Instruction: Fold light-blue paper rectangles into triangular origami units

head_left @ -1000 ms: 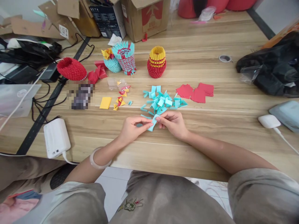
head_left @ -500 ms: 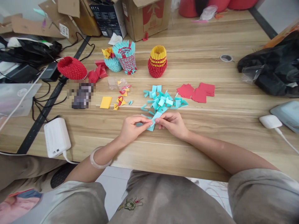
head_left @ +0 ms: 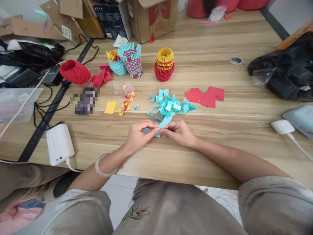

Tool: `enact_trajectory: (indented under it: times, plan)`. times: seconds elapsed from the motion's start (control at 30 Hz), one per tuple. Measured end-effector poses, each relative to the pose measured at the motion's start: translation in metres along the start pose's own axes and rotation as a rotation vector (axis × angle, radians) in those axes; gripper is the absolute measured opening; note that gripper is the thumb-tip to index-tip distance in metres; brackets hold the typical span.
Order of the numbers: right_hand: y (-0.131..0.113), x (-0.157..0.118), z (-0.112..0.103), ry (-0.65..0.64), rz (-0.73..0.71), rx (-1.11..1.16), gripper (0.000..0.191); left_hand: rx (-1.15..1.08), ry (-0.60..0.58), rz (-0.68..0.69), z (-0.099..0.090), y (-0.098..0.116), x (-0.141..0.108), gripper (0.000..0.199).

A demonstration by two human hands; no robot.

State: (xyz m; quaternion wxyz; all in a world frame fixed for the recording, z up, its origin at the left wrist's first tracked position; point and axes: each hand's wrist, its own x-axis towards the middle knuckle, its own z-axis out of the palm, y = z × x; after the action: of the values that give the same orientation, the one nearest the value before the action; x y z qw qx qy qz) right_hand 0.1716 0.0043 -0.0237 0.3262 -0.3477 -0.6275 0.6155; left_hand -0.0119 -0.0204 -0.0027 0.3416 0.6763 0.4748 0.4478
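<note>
A small light-blue paper strip [head_left: 165, 121] is pinched between my two hands near the front of the table. My left hand [head_left: 140, 134] grips its lower left end between thumb and fingers. From the other side, my right hand [head_left: 179, 133] pinches the same strip close to my left fingertips. Just beyond my hands lies a loose pile of folded light-blue paper pieces [head_left: 169, 106]. More blue paper shows partly under my fingers. Red paper rectangles [head_left: 208, 99] lie right of the pile, and a yellow paper stack [head_left: 111, 107] lies to the left.
Folded-paper vases stand farther back: a red and yellow one [head_left: 164, 65], a blue and red one [head_left: 132, 62], and a red one [head_left: 74, 71] at left. A white power bank [head_left: 60, 144] with a cable sits front left. A black bag [head_left: 278, 71] lies at right.
The blue strip has tilted, its free end now pointing more to the upper right. My right fingertips have shifted slightly down and left, closer to my left ones.
</note>
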Motion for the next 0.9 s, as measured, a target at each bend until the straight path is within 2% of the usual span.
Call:
enact_trajectory:
  times: [0.03,0.13,0.2,0.33,0.47,0.6,0.73,0.83,0.9]
  plan:
    - [0.0001,-0.0004,0.0,-0.012,-0.015,-0.04,0.034,-0.007,-0.017,-0.017,0.0002,-0.0001,-0.0004,0.01]
    - [-0.0004,-0.0016,-0.0001,-0.057,-0.083,-0.162,0.03,-0.029,-0.085,-0.058,0.0006,0.0018,-0.0009,0.036]
    - [-0.0011,-0.0022,0.0003,-0.058,-0.103,-0.179,0.027,-0.027,-0.081,-0.069,0.0006,0.0038,-0.0005,0.043]
    - [-0.0021,-0.0024,0.0014,0.087,-0.098,-0.059,0.024,-0.026,0.018,-0.058,-0.001,0.0051,0.0015,0.033]
    - [0.0008,-0.0017,0.0021,0.2,-0.168,0.031,0.022,0.118,0.025,0.047,-0.0038,0.0049,0.0032,0.008]
    - [0.0055,-0.0018,0.0018,0.202,-0.255,-0.011,0.018,0.283,0.05,0.133,-0.0043,0.007,0.0034,0.005]
    - [0.0033,-0.0036,0.0009,0.206,-0.353,-0.061,0.011,0.337,0.073,0.124,-0.0034,0.0061,0.0032,0.005]
    - [-0.001,-0.0041,-0.0005,0.132,-0.424,-0.064,0.01,0.327,0.081,0.142,-0.0038,0.0045,0.0036,0.004]
    - [-0.0018,-0.0032,-0.0012,0.093,-0.412,-0.022,0.01,0.322,0.074,0.194,-0.0048,0.0044,0.0041,0.005]
